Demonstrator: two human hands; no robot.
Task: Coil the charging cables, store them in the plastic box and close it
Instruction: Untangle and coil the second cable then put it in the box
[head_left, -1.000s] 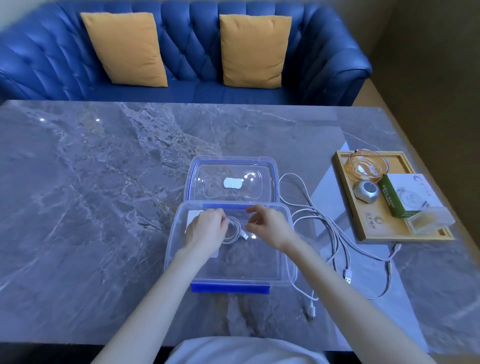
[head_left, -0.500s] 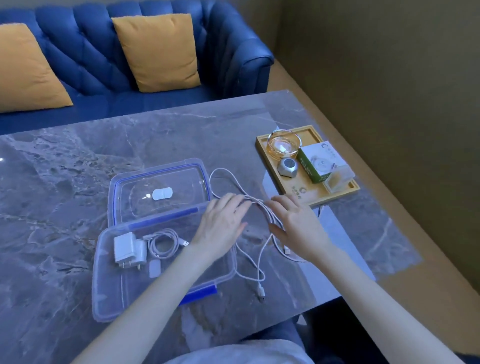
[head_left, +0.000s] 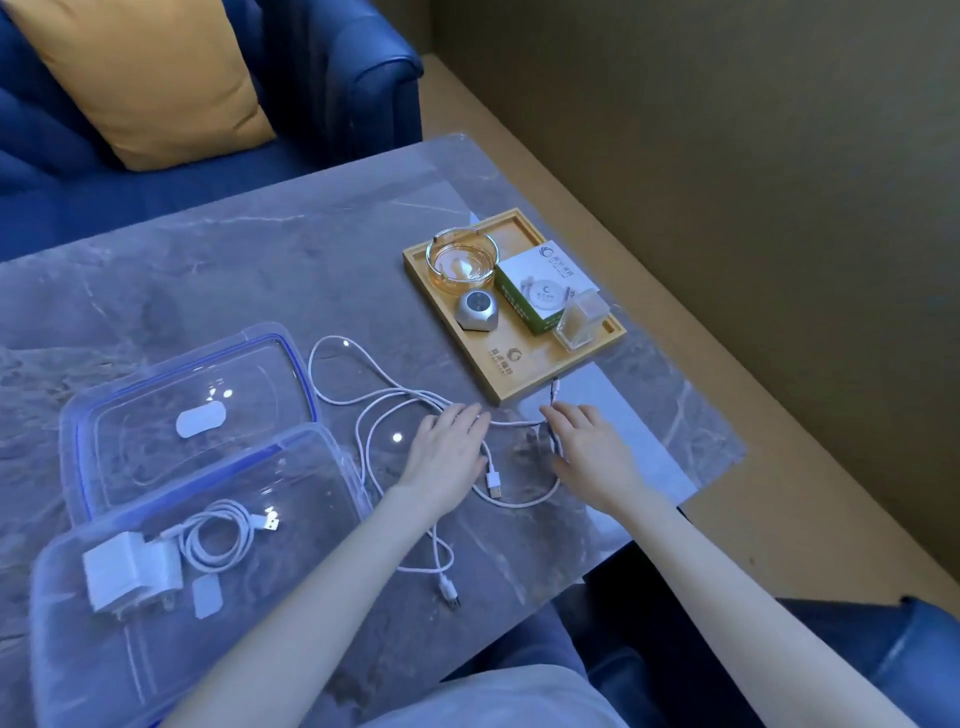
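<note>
The clear plastic box (head_left: 332, 457) stands open at the lower left of the marble table. Inside lie a coiled white cable (head_left: 218, 535) and a white charger plug (head_left: 127, 571). Its blue-rimmed lid (head_left: 192, 384) lies flat just behind it. To the right of the box, loose white cables (head_left: 363, 400) sprawl over the table. My left hand (head_left: 447, 452) lies flat on them with fingers spread. My right hand (head_left: 587, 452) rests fingers down on a cable end near the tray's corner; whether it grips the cable is unclear.
A wooden tray (head_left: 498, 374) at the right carries a glass ashtray (head_left: 462, 260), a small silver gadget (head_left: 475, 312), a green and white carton (head_left: 540, 291) and a clear case (head_left: 579, 317). A blue sofa (head_left: 332, 104) with a yellow cushion (head_left: 150, 78) stands behind. The table edge runs close on the right.
Both hands left the box, where the coiled cable now lies, and moved right onto the loose cables. The view swung to the right.
</note>
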